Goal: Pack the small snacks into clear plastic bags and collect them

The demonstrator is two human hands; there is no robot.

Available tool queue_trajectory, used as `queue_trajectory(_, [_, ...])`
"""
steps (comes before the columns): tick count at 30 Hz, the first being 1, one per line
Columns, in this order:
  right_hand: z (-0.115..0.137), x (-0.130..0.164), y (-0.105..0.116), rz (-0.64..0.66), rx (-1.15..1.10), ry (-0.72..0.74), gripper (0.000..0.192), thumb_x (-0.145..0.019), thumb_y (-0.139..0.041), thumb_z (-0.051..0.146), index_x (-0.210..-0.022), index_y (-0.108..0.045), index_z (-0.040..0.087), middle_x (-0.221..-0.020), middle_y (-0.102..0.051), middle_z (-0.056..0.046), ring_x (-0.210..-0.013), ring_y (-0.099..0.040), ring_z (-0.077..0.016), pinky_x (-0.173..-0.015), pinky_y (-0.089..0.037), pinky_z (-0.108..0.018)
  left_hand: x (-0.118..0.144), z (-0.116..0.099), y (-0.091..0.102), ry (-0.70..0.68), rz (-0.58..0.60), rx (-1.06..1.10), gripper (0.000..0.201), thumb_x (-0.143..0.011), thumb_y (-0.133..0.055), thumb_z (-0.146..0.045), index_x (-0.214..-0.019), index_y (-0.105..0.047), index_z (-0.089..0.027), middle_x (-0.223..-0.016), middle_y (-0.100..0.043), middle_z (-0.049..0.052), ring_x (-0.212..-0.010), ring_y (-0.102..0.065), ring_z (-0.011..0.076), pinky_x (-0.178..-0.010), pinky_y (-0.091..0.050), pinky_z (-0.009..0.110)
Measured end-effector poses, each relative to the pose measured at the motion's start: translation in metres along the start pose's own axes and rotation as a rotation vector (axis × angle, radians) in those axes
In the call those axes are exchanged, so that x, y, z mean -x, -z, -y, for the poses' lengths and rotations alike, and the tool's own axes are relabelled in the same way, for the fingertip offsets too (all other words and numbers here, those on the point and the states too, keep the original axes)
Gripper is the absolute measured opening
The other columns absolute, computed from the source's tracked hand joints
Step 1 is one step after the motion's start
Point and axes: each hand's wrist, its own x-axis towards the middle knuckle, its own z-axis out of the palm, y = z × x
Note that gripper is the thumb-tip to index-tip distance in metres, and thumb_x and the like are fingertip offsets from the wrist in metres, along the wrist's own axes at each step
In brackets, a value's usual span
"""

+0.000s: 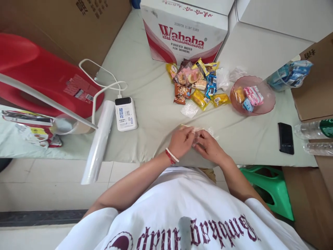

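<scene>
My left hand (182, 140), with a white and a red bracelet at the wrist, is closed in a pinch near the table's front edge. Facing it, my right hand (209, 147) has its fingers bent inward. Between my fingertips is a crinkled piece of clear plastic film (197, 136), gripped from both sides; whether it is a small bag cannot be made out. Something yellowish shows just past my left fingers, mostly hidden. Beyond my hands lies a pile of wrapped snacks (199, 78), with a loose clear wrapper (189, 109) at its near side.
A pink bowl (269, 104) with wrapped snacks stands right of the pile, near a cup of blue packets (279, 81). A phone (286, 138) lies right. Left are a power bank (126, 114), a plastic film roll (99, 142) and a red container (49, 76). A Wahaha carton (186, 34) stands behind.
</scene>
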Motion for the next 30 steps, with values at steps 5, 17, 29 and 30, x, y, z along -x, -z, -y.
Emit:
queue_trajectory(5, [-0.018,0.013,-0.006,-0.371,0.113,-0.395,0.031,-0.103,-0.051,0.041,-0.123,-0.066,0.023,-0.114,-0.062,-0.011,-0.099,-0.064,-0.0235,-0.090,-0.056,-0.041,-0.004,-0.002,-0.026,0.017,0.055,-0.369,0.034,-0.105,-0.043,-0.029,-0.110,-0.076,-0.025,-0.104,-0.067,0.010,-0.096,-0.064,0.0235,-0.073,-0.049,0.033])
queue_trajectory(17, [0.011,0.024,0.010,-0.374,-0.103,-0.606,0.023,-0.101,-0.053,0.047,-0.100,-0.063,0.027,-0.084,-0.068,-0.004,-0.076,-0.067,-0.0227,-0.072,-0.058,-0.037,-0.005,0.011,-0.029,0.080,-0.151,-0.411,0.046,-0.086,-0.072,-0.054,-0.109,-0.063,-0.016,-0.119,-0.063,0.019,-0.120,-0.057,0.0387,-0.100,-0.044,0.050])
queue_trajectory(29, [0.016,0.013,-0.014,-0.262,-0.374,-0.406,0.052,-0.102,-0.049,0.059,-0.139,-0.058,0.023,-0.134,-0.066,-0.014,-0.122,-0.064,-0.0261,-0.106,-0.053,-0.044,0.022,-0.010,-0.029,-0.330,-0.091,0.252,0.075,-0.084,-0.059,-0.022,-0.153,-0.030,-0.019,-0.131,-0.055,0.018,-0.115,-0.058,0.0285,-0.102,-0.052,0.048])
queue_trajectory(30, [0.011,0.016,-0.013,-0.264,-0.435,-0.437,0.052,-0.101,-0.052,0.058,-0.138,-0.058,0.023,-0.133,-0.067,-0.013,-0.121,-0.065,-0.0259,-0.106,-0.053,-0.044,0.022,-0.007,-0.026,-0.293,-0.050,0.337,0.077,-0.084,-0.060,-0.023,-0.154,-0.029,-0.021,-0.132,-0.054,0.017,-0.112,-0.060,0.0263,-0.098,-0.055,0.046])
